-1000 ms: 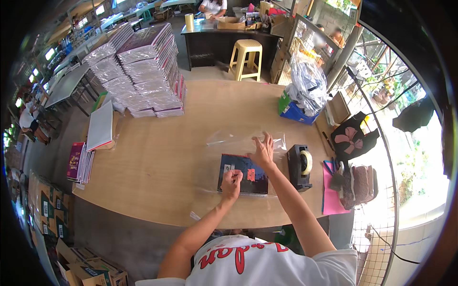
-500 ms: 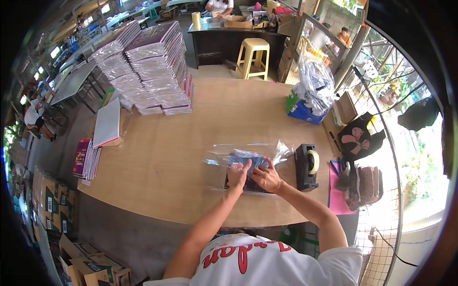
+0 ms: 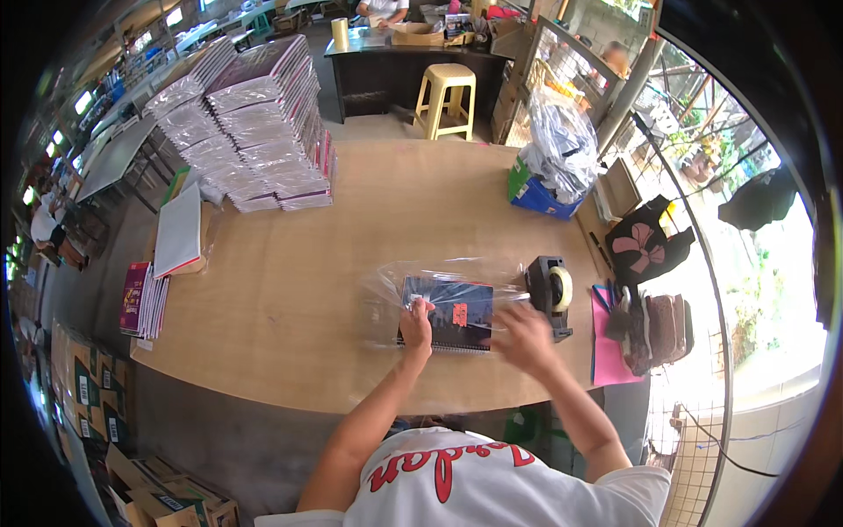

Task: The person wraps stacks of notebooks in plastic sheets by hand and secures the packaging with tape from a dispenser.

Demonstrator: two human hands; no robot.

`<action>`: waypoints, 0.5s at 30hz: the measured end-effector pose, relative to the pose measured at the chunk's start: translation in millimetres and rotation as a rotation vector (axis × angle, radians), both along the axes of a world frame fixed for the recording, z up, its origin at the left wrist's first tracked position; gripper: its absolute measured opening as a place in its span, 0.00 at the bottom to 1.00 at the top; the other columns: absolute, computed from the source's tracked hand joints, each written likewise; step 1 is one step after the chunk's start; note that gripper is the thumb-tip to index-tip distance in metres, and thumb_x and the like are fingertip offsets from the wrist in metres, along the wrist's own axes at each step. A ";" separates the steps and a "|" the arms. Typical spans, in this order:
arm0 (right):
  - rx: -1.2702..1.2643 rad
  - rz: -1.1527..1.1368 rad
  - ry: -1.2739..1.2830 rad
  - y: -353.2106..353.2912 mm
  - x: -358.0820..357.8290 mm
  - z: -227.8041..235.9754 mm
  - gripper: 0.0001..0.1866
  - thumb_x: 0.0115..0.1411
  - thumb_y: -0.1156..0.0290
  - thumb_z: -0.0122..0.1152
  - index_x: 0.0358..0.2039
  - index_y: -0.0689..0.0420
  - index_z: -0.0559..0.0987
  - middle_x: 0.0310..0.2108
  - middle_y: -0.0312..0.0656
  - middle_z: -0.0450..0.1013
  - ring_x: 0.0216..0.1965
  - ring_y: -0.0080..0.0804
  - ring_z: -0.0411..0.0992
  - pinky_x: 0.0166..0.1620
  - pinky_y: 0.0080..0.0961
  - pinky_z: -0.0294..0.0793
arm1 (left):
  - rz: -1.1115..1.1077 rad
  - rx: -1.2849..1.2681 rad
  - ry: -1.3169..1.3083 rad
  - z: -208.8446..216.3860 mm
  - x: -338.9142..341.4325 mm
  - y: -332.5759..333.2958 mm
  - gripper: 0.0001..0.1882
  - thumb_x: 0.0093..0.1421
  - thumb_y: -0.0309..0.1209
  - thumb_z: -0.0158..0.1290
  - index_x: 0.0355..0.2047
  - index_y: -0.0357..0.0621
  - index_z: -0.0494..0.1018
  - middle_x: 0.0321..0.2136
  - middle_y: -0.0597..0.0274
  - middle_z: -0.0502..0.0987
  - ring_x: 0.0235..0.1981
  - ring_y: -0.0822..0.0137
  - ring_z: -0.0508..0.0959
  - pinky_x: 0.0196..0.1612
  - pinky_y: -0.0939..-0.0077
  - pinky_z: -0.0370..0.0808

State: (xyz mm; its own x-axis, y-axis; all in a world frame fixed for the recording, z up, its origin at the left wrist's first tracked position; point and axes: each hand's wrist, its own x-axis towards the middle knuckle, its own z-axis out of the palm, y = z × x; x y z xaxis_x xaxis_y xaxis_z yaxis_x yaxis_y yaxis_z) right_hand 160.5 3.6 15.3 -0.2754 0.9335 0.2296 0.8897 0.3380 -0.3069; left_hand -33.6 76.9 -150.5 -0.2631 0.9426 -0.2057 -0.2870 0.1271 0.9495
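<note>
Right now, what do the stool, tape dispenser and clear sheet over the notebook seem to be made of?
Stool: likely plastic, smooth, yellow, moulded-looking. Tape dispenser: perhaps plastic, its body evenly black; painted metal is possible. Clear sheet: glossy plastic film, judging by wrinkles, glints and transparency.

The notebook [image 3: 439,309] is dark blue with a red patch [image 3: 459,315], the tape dispenser [image 3: 538,288] black.

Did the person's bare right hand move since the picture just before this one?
Yes. The bare right hand moved right, closer to the black plastic tape dispenser with its yellowish roll, away from the middle of the dark, rectangular spiral-bound notebook.
</note>
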 end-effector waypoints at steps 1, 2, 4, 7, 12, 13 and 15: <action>0.021 0.090 -0.036 10.9 -37.3 4.6 0.29 0.42 0.59 0.75 0.45 0.55 0.78 0.44 0.46 0.72 0.48 0.46 0.70 0.51 0.42 0.69 | 0.031 -0.003 -0.044 -2.6 -1.7 0.5 0.17 0.66 0.39 0.48 0.29 0.36 0.73 0.27 0.60 0.78 0.32 0.67 0.75 0.40 0.71 0.69; 0.189 0.077 -0.090 26.5 -60.9 -13.3 0.27 0.44 0.61 0.73 0.45 0.55 0.78 0.42 0.44 0.72 0.46 0.45 0.70 0.50 0.41 0.69 | 0.051 -0.001 -0.090 -4.9 -0.4 3.2 0.17 0.66 0.39 0.48 0.29 0.36 0.73 0.27 0.60 0.77 0.32 0.68 0.75 0.40 0.71 0.69; 0.278 0.021 -0.118 51.6 -63.7 -71.3 0.24 0.46 0.64 0.69 0.46 0.55 0.78 0.39 0.42 0.71 0.44 0.43 0.70 0.48 0.40 0.70 | 0.020 0.006 -0.018 0.1 0.2 0.6 0.15 0.65 0.38 0.50 0.29 0.36 0.73 0.25 0.60 0.76 0.32 0.67 0.75 0.40 0.70 0.69; 0.182 -0.027 0.018 61.5 -43.3 -110.6 0.22 0.47 0.74 0.63 0.46 0.52 0.80 0.34 0.37 0.72 0.39 0.38 0.71 0.42 0.37 0.74 | -0.179 0.281 0.590 30.7 -8.8 -15.5 0.12 0.57 0.35 0.56 0.34 0.39 0.77 0.31 0.55 0.75 0.38 0.59 0.75 0.43 0.63 0.69; 0.246 0.066 0.136 55.8 -47.9 -108.1 0.20 0.45 0.78 0.62 0.42 0.53 0.82 0.33 0.37 0.71 0.35 0.38 0.71 0.37 0.33 0.76 | -0.556 0.600 1.345 49.6 -25.6 -64.9 0.24 0.50 0.37 0.60 0.48 0.44 0.75 0.52 0.49 0.67 0.52 0.51 0.68 0.53 0.53 0.65; 0.211 0.062 0.154 53.9 -47.6 -110.3 0.20 0.45 0.78 0.62 0.42 0.53 0.83 0.33 0.37 0.71 0.35 0.38 0.71 0.37 0.33 0.76 | -0.603 0.557 1.410 53.2 -23.0 -69.6 0.27 0.50 0.37 0.61 0.51 0.45 0.73 0.55 0.48 0.64 0.55 0.49 0.66 0.54 0.52 0.65; 0.077 0.068 0.126 50.5 -44.7 -112.7 0.23 0.46 0.75 0.62 0.47 0.54 0.79 0.36 0.39 0.70 0.42 0.39 0.70 0.44 0.34 0.74 | -0.629 0.539 1.329 50.9 -20.5 -73.4 0.31 0.51 0.37 0.61 0.56 0.47 0.69 0.55 0.46 0.64 0.56 0.48 0.66 0.55 0.49 0.63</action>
State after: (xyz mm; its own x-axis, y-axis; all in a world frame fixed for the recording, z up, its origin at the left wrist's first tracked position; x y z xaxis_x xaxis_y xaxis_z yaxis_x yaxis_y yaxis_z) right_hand 115.8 54.1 -97.4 -0.3017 0.8921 0.3363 0.8201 0.4228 -0.3857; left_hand -54.1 3.5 -99.6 0.4742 0.8499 0.2298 0.7281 -0.5253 0.4403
